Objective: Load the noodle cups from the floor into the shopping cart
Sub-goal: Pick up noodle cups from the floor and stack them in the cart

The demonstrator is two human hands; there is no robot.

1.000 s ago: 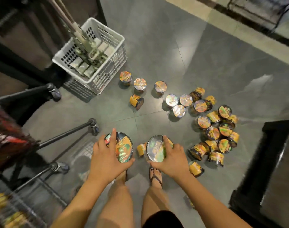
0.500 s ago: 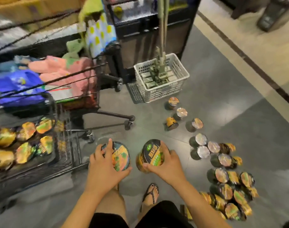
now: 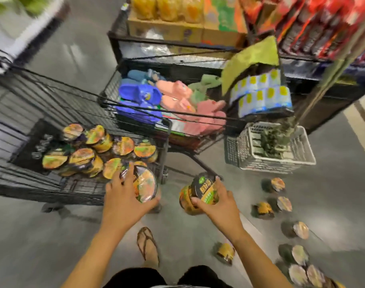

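My left hand (image 3: 123,199) grips a noodle cup (image 3: 145,187) with its lid facing up, right at the near corner of the black wire shopping cart (image 3: 166,142). My right hand (image 3: 218,201) grips a second noodle cup (image 3: 198,195), tilted on its side, in the air to the right of the cart. Several noodle cups (image 3: 90,151) lie piled inside the cart basket. More noodle cups (image 3: 282,204) sit on the grey floor at the right and lower right, one (image 3: 224,253) close to my right foot side.
A second black cart (image 3: 219,119) behind holds slippers and packaged goods. A white plastic crate (image 3: 302,154) stands on the floor at the right. Shelves with boxes and red packs (image 3: 323,28) line the back. My sandalled foot (image 3: 148,246) is below.
I have stood up and turned left toward the cart. Both hands rose from the floor with a cup each, and the left cup now reaches the cart's corner.
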